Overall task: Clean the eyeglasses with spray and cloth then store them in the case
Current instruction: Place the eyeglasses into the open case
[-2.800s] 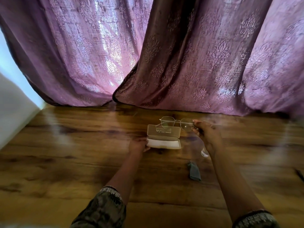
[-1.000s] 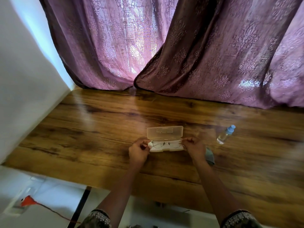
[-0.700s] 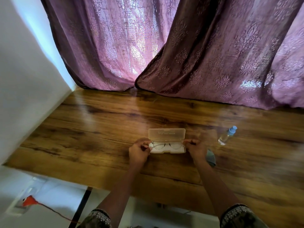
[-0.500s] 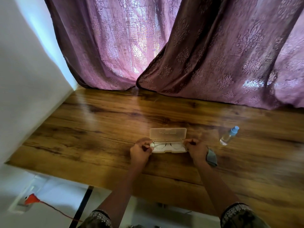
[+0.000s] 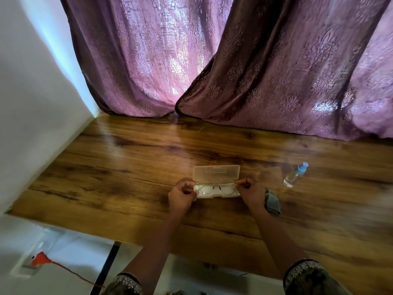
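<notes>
Thin wire-framed eyeglasses [image 5: 215, 189] lie folded in the white bottom half of a translucent case [image 5: 216, 172], whose lid stands up behind them. My left hand [image 5: 181, 195] pinches the left end of the glasses at the case's left edge. My right hand [image 5: 249, 191] pinches the right end at the right edge. A grey cloth [image 5: 272, 202] lies crumpled just right of my right wrist. A small clear spray bottle [image 5: 294, 177] with a blue cap lies on its side further right.
Everything rests on a wooden table [image 5: 127, 167]. Purple curtains [image 5: 234, 71] hang along its far edge and a white wall [image 5: 32, 103] bounds its left side. Below the near edge, an orange cord [image 5: 45, 260] runs across the white floor.
The glasses went from my raised right hand down into the open case. Both hands now hold their ends there; over the last second the hands have barely moved.
</notes>
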Demonstrator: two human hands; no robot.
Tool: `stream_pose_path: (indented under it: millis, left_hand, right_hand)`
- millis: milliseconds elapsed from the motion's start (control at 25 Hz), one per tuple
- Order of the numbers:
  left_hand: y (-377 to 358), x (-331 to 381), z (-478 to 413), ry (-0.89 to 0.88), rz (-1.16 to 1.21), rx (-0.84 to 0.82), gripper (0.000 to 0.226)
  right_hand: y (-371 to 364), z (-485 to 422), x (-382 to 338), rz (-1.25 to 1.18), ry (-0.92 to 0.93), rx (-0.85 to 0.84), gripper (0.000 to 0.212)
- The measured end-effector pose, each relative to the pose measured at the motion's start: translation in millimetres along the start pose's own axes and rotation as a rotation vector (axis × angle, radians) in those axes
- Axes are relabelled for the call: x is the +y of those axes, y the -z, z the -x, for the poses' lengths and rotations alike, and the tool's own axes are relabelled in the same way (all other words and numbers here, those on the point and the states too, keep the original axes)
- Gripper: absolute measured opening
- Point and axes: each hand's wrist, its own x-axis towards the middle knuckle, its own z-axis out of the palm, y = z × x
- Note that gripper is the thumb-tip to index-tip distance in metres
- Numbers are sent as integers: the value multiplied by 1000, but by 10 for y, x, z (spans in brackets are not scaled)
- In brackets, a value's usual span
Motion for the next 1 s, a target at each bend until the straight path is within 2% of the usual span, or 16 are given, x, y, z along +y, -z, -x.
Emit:
stream_pose_path:
  millis: [240,400,640,840,1000]
  left_hand:
    - [21,46,-28,96,96,-11,39]
    - [-2,59,-83,92,51,-25,15]
    - [-64,141,-90,164,20,53,31]
    - [-35,199,-86,130,-146,78,34]
    - [-57,390,8,-54,-329,230,32]
  right_hand:
    - [11,31,-10,-142,-71,6,14]
    - [-16,-15,7,-175,-128,-8,14]
    - [-11,5,-69,-249,-200,-43,21]
    - [-14,4,-135,-181,-219,-62,23]
    - [97,-2,-128,-103,-144,61,26]
